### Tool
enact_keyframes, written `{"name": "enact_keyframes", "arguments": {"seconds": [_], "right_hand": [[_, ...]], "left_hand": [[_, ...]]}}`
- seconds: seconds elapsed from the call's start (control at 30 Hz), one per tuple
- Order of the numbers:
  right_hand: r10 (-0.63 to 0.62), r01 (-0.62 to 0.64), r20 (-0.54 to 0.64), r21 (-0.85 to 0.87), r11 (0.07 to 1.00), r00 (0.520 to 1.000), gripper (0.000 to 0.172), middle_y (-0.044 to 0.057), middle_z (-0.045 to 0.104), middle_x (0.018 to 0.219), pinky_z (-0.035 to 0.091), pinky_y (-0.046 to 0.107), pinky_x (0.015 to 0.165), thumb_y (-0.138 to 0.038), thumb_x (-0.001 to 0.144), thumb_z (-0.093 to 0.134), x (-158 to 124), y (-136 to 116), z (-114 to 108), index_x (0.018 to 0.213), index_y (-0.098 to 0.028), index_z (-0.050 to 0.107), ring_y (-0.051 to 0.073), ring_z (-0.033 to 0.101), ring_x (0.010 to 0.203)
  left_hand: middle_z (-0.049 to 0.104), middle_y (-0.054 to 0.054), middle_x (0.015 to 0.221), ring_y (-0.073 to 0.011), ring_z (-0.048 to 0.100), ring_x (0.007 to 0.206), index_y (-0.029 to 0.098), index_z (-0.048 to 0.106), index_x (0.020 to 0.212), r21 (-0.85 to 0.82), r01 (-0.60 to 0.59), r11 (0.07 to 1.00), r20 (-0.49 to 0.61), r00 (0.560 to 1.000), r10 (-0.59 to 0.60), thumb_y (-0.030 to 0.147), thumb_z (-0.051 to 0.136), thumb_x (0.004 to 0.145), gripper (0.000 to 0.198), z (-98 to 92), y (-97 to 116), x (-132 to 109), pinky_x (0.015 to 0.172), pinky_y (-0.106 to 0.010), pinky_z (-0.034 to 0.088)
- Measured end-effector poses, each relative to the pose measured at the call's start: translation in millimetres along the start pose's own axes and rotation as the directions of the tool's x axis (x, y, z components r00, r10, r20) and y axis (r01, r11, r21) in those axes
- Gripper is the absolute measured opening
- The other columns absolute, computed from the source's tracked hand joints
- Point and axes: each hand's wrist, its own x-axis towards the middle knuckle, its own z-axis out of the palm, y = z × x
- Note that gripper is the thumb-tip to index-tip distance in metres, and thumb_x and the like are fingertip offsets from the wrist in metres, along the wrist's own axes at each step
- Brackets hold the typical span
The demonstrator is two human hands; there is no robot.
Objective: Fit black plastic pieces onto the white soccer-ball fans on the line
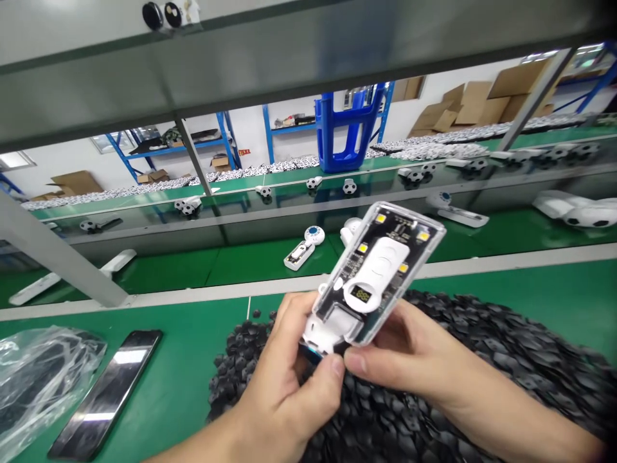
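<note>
A plastic bag and a phone are laid on the green surface. The clear device is held in the air, its lower end being pinched by the left hand, and its edge being gripped by the half-open right hand, above the black parts. It is judged light, stiff and slippery, and is best held by the edges.

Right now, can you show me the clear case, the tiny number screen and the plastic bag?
clear case (pixel 430 247), head view, on its see-through edge.
number screen (pixel 361 294), head view, on the lit digits.
plastic bag (pixel 43 379), head view, on its crumpled middle.
</note>
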Motion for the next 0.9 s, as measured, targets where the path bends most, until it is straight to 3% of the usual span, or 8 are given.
{"name": "enact_keyframes", "arguments": {"seconds": [0.07, 0.2, 0.47, 0.6, 0.7, 0.77, 0.83, 0.9], "right_hand": [[-0.008, 0.006, 0.064, 0.029, 1.0, 0.998, 0.059, 0.002, 0.084, 0.13, 0.064, 0.034, 0.107, -0.042, 0.088, 0.101, 0, 1, 3, 0.14, -0.033, 0.075, 0.023, 0.08, 0.12], [-0.044, 0.034, 0.162, 0.066, 0.997, 0.986, 0.031, -0.001, 0.086, 0.118, 0.065, 0.029, 0.101, -0.04, 0.093, 0.098, 3, 3, 8, 0.119, -0.031, 0.083, 0.019, 0.08, 0.116], [-0.12, 0.118, 0.05, 0.036, 0.992, 0.992, 0.021, -0.003, 0.085, 0.105, 0.065, 0.032, 0.106, -0.044, 0.094, 0.096, -4, 9, 28, 0.111, -0.036, 0.087, 0.02, 0.08, 0.108], [-0.156, 0.157, 0.055, -0.005, 0.988, 0.986, 0.024, -0.002, 0.085, 0.112, 0.064, 0.032, 0.108, -0.052, 0.097, 0.092, -4, 6, 32, 0.113, -0.035, 0.086, 0.021, 0.079, 0.113], [-0.14, 0.146, 0.133, -0.037, 0.989, 0.981, 0.038, -0.002, 0.083, 0.12, 0.067, 0.031, 0.101, -0.053, 0.099, 0.089, 1, -3, 21, 0.131, -0.037, 0.077, 0.02, 0.08, 0.11], [-0.102, 0.137, 0.189, -0.183, 0.974, 0.977, 0.054, 0.0, 0.08, 0.13, 0.07, 0.032, 0.091, -0.053, 0.102, 0.086, 6, -8, 7, 0.148, -0.038, 0.064, 0.021, 0.082, 0.105], [-0.043, 0.162, 0.221, -0.553, 0.817, 0.974, 0.054, 0.002, 0.08, 0.132, 0.069, 0.035, 0.086, -0.047, 0.099, 0.088, 10, -8, -9, 0.145, -0.036, 0.065, 0.025, 0.082, 0.106], [0.012, 0.182, 0.217, -0.847, 0.5, 0.976, 0.035, 0.003, 0.083, 0.118, 0.064, 0.036, 0.085, -0.024, 0.09, 0.094, 13, -2, -21, 0.12, -0.03, 0.078, 0.029, 0.08, 0.105]], "left_hand": [[0.07, -0.007, 0.144, -0.0318, 0.063, 0.133, 0.037, 0.071, 0.15, -0.036, 0.002, 0.999, 0.018, 1.0, -0.001, 0.043, 0.074, 0.108, 0.042, 0.2, 1, 0, 0.122, -0.045, 0.047], [0.072, -0.003, 0.145, -0.0281, 0.064, 0.135, 0.04, 0.071, 0.148, -0.083, -0.045, 0.996, 0.005, 0.999, 0.046, 0.041, 0.075, 0.108, 0.04, 1.9, 2, 1, 0.119, -0.038, 0.049], [0.074, -0.006, 0.13, -0.0315, 0.067, 0.124, 0.036, 0.077, 0.135, 0.006, -0.003, 1.0, -0.125, 0.992, 0.003, 0.043, 0.084, 0.101, 0.036, 8.3, 0, -4, 0.117, -0.046, 0.049], [0.077, -0.002, 0.126, -0.0251, 0.068, 0.114, 0.038, 0.082, 0.128, 0.037, -0.077, 0.996, -0.179, 0.98, 0.082, 0.037, 0.087, 0.099, 0.03, 11.1, 10, -3, 0.11, -0.037, 0.053], [0.077, -0.001, 0.116, -0.0182, 0.068, 0.099, 0.035, 0.081, 0.127, -0.142, 0.019, 0.99, -0.113, 0.993, -0.035, 0.04, 0.089, 0.098, 0.03, 7.8, 17, 1, 0.09, -0.027, 0.058], [0.076, -0.001, 0.104, -0.0151, 0.066, 0.084, 0.032, 0.078, 0.13, -0.268, 0.125, 0.955, -0.058, 0.988, -0.146, 0.043, 0.093, 0.094, 0.04, 2.9, 21, 4, 0.073, -0.022, 0.057], [0.076, -0.001, 0.094, -0.0136, 0.065, 0.073, 0.029, 0.074, 0.134, -0.305, 0.156, 0.939, -0.048, 0.983, -0.179, 0.039, 0.096, 0.091, 0.05, -1.9, 25, 6, 0.067, -0.022, 0.055], [0.08, -0.003, 0.093, -0.0152, 0.07, 0.072, 0.026, 0.07, 0.134, -0.293, 0.119, 0.949, -0.083, 0.985, -0.149, 0.033, 0.094, 0.092, 0.049, -4.5, 30, 9, 0.07, -0.025, 0.059]]}}
